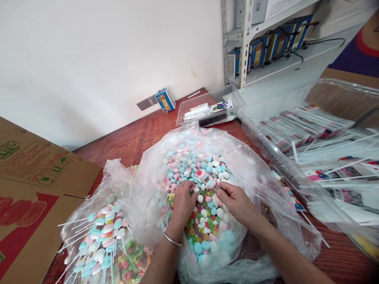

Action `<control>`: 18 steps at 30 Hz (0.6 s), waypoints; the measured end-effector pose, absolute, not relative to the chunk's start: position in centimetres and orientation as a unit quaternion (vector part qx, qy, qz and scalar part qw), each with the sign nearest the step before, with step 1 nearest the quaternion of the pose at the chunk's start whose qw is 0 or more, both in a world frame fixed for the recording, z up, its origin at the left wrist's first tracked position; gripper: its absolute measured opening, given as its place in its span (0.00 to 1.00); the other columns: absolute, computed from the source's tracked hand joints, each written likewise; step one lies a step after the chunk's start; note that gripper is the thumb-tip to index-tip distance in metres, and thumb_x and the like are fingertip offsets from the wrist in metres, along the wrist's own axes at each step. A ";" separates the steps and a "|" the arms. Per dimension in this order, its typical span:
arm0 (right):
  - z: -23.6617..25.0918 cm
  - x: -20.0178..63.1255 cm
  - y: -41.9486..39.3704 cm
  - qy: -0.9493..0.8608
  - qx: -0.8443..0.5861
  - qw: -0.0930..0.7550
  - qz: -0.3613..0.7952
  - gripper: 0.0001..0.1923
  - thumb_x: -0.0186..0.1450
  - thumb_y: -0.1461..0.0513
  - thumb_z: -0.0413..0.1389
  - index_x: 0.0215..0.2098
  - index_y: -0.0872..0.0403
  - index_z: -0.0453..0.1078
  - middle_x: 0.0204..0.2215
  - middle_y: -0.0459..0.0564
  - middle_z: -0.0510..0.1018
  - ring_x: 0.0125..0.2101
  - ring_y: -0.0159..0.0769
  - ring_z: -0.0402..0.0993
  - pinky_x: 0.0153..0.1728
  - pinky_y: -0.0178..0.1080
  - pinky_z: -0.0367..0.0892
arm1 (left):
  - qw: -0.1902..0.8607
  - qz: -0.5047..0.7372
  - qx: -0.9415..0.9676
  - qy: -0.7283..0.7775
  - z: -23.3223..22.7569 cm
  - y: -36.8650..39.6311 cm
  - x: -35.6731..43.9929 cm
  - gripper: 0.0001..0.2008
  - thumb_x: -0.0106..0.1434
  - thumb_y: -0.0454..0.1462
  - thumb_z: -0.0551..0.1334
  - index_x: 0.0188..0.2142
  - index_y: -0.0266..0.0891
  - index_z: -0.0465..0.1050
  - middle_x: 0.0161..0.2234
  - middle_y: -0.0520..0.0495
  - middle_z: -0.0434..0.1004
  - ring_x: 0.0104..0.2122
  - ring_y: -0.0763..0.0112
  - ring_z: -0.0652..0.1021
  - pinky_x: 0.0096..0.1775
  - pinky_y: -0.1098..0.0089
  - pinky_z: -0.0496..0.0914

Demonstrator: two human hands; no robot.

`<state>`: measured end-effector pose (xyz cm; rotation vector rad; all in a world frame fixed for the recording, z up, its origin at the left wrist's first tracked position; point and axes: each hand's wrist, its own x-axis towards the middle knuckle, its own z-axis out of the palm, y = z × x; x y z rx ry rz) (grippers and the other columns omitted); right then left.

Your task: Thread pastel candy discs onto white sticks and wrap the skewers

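Observation:
A large clear plastic bag (245,157) lies open on the table, full of pastel button-shaped candies (205,246) and small ring gummies (195,228). Over its middle, my left hand (185,199) has its fingers curled round a small pale candy (194,189). My right hand (235,201) is pinched closed beside it; what lies between its fingertips is too small to make out. Just beyond the fingertips is a row of candies (206,178) in red, brown, blue and pink. I cannot tell whether either hand touches that row.
Candy skewers on white sticks (100,236) lie in a bag at left, near a cardboard box (38,197). A clear tray (284,157) at right holds printed wrappers and sticks. Behind are a smaller tray (183,118), a blue device (165,100) and a metal shelf (245,51).

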<state>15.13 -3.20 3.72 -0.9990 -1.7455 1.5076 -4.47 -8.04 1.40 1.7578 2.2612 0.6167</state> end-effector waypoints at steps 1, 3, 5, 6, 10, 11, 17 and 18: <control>3.6 15.1 -3.2 -0.660 -0.377 0.311 0.571 0.14 0.65 0.55 0.47 0.29 0.54 0.68 0.23 0.43 0.67 0.26 0.33 0.62 0.28 0.34 0.60 | 0.104 0.214 0.600 0.764 1.4 -8.1 -4.5 0.10 0.56 0.32 0.63 0.38 0.41 0.71 0.38 0.47 0.75 0.39 0.62 0.74 0.40 0.65 0.66; 3.4 15.0 -3.2 -0.657 -0.375 0.317 0.573 0.14 0.65 0.55 0.48 0.30 0.54 0.70 0.23 0.43 0.69 0.26 0.33 0.63 0.28 0.34 0.61 | 0.104 0.227 0.602 0.758 1.3 -8.4 -4.5 0.05 0.57 0.32 0.62 0.34 0.41 0.70 0.34 0.49 0.74 0.36 0.64 0.73 0.39 0.65 0.65; 3.2 14.9 -3.3 -0.650 -0.378 0.322 0.575 0.14 0.65 0.54 0.50 0.30 0.54 0.70 0.23 0.43 0.70 0.26 0.33 0.64 0.27 0.34 0.61 | 0.110 0.263 0.588 0.757 1.5 -8.6 -4.3 0.02 0.59 0.34 0.62 0.31 0.41 0.68 0.31 0.50 0.73 0.33 0.65 0.73 0.37 0.65 0.65; 3.1 14.7 -3.3 -0.646 -0.380 0.326 0.576 0.13 0.65 0.54 0.51 0.31 0.54 0.71 0.23 0.43 0.71 0.26 0.34 0.66 0.27 0.34 0.62 | 0.123 0.294 0.574 0.754 1.7 -8.7 -4.1 0.02 0.60 0.35 0.62 0.31 0.41 0.69 0.30 0.50 0.74 0.33 0.66 0.73 0.37 0.65 0.66; 3.1 14.2 -3.7 -0.619 -0.382 0.348 0.592 0.11 0.64 0.54 0.54 0.36 0.53 0.72 0.29 0.45 0.77 0.32 0.37 0.72 0.33 0.35 0.67 | 0.315 0.479 0.464 0.676 3.1 -9.0 -2.7 0.11 0.59 0.41 0.65 0.41 0.41 0.70 0.35 0.48 0.77 0.36 0.67 0.77 0.37 0.67 0.70; 3.1 14.1 -3.8 -0.612 -0.381 0.351 0.597 0.11 0.63 0.54 0.55 0.37 0.53 0.71 0.31 0.45 0.78 0.33 0.38 0.73 0.34 0.35 0.67 | 0.374 0.509 0.431 0.644 3.6 -9.0 -2.3 0.14 0.58 0.42 0.66 0.42 0.40 0.71 0.35 0.47 0.78 0.35 0.67 0.78 0.37 0.68 0.71; 3.4 14.1 -3.8 -0.591 -0.359 0.371 0.620 0.10 0.63 0.54 0.57 0.37 0.52 0.69 0.32 0.44 0.77 0.30 0.34 0.74 0.34 0.35 0.68 | 0.531 0.565 0.298 0.556 5.2 -9.3 -0.6 0.16 0.55 0.43 0.70 0.41 0.38 0.78 0.36 0.46 0.81 0.31 0.70 0.79 0.38 0.68 0.74; 3.5 14.1 -3.8 -0.588 -0.355 0.372 0.624 0.10 0.63 0.54 0.58 0.37 0.52 0.69 0.32 0.44 0.77 0.30 0.34 0.74 0.34 0.35 0.68 | 0.542 0.572 0.281 0.548 5.2 -9.3 -0.6 0.16 0.55 0.43 0.70 0.41 0.38 0.78 0.37 0.45 0.81 0.32 0.70 0.79 0.39 0.67 0.75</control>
